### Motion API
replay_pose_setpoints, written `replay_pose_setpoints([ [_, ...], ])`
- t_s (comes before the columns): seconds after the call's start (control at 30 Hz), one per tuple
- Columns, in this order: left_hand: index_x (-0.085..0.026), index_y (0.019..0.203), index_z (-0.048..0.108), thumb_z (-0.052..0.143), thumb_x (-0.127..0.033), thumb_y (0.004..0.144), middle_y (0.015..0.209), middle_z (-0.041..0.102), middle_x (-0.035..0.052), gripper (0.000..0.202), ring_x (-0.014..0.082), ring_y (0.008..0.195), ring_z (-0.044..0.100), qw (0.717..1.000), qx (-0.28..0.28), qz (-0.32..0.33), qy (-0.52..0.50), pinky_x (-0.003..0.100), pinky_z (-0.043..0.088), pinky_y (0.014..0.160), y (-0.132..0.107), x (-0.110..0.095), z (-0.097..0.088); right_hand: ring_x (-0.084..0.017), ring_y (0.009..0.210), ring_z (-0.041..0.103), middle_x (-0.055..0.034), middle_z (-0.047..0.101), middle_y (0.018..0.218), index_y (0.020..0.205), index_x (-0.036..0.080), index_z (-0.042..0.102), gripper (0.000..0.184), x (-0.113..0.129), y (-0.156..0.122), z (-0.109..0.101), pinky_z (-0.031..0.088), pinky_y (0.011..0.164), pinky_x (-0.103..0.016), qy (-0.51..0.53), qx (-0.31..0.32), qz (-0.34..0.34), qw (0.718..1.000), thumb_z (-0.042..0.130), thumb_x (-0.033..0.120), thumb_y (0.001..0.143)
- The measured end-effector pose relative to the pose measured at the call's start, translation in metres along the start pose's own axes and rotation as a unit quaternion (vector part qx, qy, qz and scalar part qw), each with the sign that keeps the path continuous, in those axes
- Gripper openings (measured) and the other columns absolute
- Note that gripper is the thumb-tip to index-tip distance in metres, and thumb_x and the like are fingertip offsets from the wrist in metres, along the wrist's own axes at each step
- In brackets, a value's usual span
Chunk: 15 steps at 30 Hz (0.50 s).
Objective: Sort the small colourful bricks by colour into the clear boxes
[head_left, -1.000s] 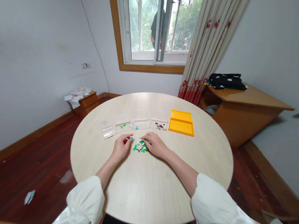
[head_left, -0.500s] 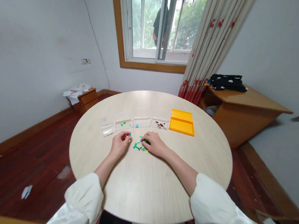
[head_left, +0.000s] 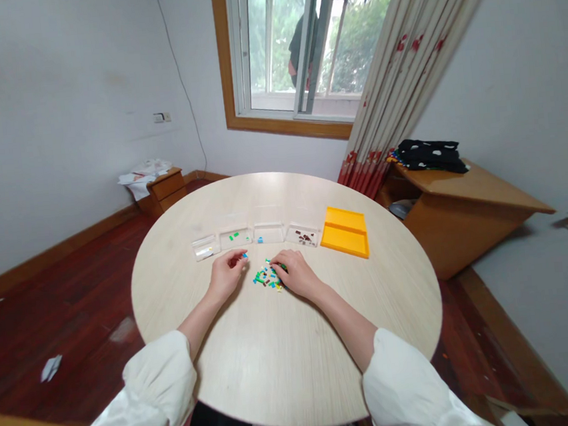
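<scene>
My left hand [head_left: 225, 274] is closed in a pinch just left of the pile, with a small blue toy brick [head_left: 244, 255] at its fingertips. Curled at the right side of a pile of small coloured toy bricks [head_left: 264, 280] is my right hand [head_left: 296, 272]; its fingertips touch the pile, and anything between them is hidden. Green, blue, yellow, brown and white pieces lie mixed there. Behind the hands stands a row of clear plastic boxes: one at the left [head_left: 204, 251] with a few pale bits, one with green bricks [head_left: 234, 236], one with blue [head_left: 260, 240], one with brown [head_left: 306, 237].
A yellow two-part tray [head_left: 345, 242] lies right of the boxes on the round wooden table [head_left: 277, 354]. A wooden cabinet [head_left: 478, 201] bearing black cloth stands at the right, a small drawer unit [head_left: 168, 184] with papers at the far left. A window and curtain are behind.
My right hand has shifted slightly right, uncovering more of the pile. My left hand stays nearly in place with the blue brick, its fingertips slightly further left.
</scene>
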<state>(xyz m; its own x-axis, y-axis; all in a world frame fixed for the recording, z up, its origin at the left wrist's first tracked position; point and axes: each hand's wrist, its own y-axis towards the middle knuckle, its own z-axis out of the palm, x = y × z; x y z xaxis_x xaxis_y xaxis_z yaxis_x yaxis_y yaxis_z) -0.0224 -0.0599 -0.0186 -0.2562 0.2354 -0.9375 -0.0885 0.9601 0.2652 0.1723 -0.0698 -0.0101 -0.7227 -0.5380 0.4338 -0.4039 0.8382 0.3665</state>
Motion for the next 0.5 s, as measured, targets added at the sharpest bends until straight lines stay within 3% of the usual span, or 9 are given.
replay_pose_setpoints([
  [0.33,-0.014,0.068,0.064,0.068,-0.031,0.059,0.063,0.063,0.0014,0.019,0.0123,0.057,0.055,0.998,-0.039,-0.010,-0.038,0.025,0.043,0.057,0.001,0.002,0.001,-0.019,0.087,0.056,-0.0074,0.066,0.088,0.087,0.017,0.064,0.017,-0.018,0.003,-0.009,0.040,0.081,-0.034,0.039,-0.101,-0.004,0.994,0.048,0.012,0.084],
  [0.5,-0.015,0.061,0.060,0.069,-0.030,0.059,0.056,0.058,-0.0013,0.018,0.0103,0.053,0.050,0.999,-0.045,0.006,-0.019,0.024,0.039,0.054,0.001,0.002,-0.001,-0.020,0.088,0.056,-0.0076,0.066,0.088,0.088,0.017,0.064,0.017,-0.015,0.002,-0.006,0.041,0.081,-0.034,0.040,-0.097,-0.004,0.994,0.049,0.011,0.083],
])
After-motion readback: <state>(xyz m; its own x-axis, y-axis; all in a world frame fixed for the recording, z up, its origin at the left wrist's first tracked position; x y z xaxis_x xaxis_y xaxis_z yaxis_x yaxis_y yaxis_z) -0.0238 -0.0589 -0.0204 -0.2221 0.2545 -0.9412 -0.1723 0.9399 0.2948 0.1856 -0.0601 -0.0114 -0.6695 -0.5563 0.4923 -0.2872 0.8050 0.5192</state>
